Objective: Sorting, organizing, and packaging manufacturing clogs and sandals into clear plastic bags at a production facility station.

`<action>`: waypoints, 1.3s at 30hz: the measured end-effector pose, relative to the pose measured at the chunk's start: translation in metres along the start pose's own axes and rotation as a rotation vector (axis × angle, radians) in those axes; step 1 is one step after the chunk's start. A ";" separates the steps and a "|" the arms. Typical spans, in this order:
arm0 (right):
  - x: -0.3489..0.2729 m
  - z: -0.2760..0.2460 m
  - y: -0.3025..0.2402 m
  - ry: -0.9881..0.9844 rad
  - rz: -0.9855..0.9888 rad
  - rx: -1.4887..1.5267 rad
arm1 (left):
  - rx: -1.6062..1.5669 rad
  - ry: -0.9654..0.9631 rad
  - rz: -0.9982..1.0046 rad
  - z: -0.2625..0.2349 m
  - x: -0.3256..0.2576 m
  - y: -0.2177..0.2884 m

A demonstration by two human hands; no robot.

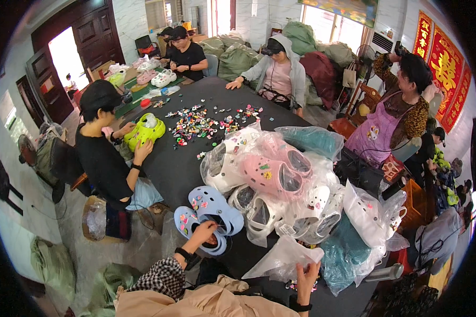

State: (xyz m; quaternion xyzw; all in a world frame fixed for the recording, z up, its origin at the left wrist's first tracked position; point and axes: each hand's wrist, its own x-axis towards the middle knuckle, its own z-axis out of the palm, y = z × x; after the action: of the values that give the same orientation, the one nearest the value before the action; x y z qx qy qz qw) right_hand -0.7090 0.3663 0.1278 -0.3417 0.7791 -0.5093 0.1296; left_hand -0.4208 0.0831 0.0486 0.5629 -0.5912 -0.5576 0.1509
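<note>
A pair of light blue clogs [215, 207] with colourful charms on the toes lies at the table's near edge, left of the bagged pile. My left hand [202, 233] is closed at the heel opening of the nearer clog, fingertips pinched on its edge. To the right, my right hand [306, 280] grips the edge of a clear plastic bag [280, 260], thumb and fingers closed on it. The bag looks flat and holds nothing visible. Beside it rises a heap of bagged clogs, with a pink pair [271, 178] on top and white clogs [262, 214] below.
Loose shoe charms [203, 124] spread over the dark table [164, 153]. At left a person handles a lime green clog [144, 132]; others sit or stand around the far side. A metal bottle [384, 273] lies near the right edge. Large green sacks [238, 63] line the back.
</note>
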 end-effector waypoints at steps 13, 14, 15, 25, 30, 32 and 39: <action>-0.006 0.033 -0.013 0.071 0.139 0.150 | 0.034 0.132 0.240 -0.035 -0.041 0.015; -0.005 0.034 -0.012 0.060 0.135 0.178 | 0.049 0.144 0.240 -0.042 -0.045 0.020; -0.005 0.035 -0.012 0.060 0.136 0.180 | 0.051 0.144 0.240 -0.047 -0.044 0.018; -0.018 0.036 -0.038 0.110 0.128 0.051 | 0.094 0.229 0.324 -0.072 -0.072 -0.003; -0.029 0.023 -0.023 0.149 0.131 0.234 | 0.125 0.243 0.376 -0.077 -0.093 -0.015; -0.027 0.018 -0.009 0.187 0.110 0.227 | 0.136 0.216 0.368 -0.078 -0.102 -0.017; -0.037 0.001 -0.016 0.242 0.150 0.220 | 0.219 0.106 0.369 -0.074 -0.137 -0.025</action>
State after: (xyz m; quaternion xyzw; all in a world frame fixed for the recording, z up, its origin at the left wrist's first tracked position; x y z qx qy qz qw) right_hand -0.6751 0.3867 0.1359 -0.2025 0.7518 -0.6179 0.1092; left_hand -0.3044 0.1673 0.1140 0.4870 -0.7323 -0.4225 0.2192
